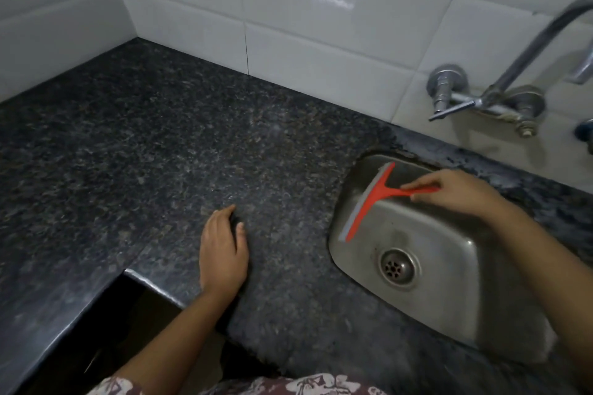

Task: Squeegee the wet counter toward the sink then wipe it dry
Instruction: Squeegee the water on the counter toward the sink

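Granite tabletop (199,144) runs dark and speckled from the tiled corner to the steel sink (426,292) set into its right side. The person's right hand (455,191) reaches over the basin with its fingers (420,184) pinched closed around the handle of a red squeegee (373,199). The squeegee's grey blade edge hangs along the sink's left inner wall, just past the rim, so it looks like the end of a stroke that has carried water into the basin. The left hand (224,250) lies palm down on the tabletop near the front edge, fingers loosely curled and holding nothing. A wall tap (500,96) juts out above the far side of the sink.

I can't really tell how wet the stone is; its mottled pattern hides any film or streaks. That is the main risk as I see it: patches could be missed, chiefly along the back wall and in the left corner, well apart from where the blade is now. The grip on the handle looks light, a fingertip hold, so a firm pull might let the blade tilt and skip, leaving lines of water. No cloth is in view for the drying step. The resting left palm could also smear a strip already cleared.
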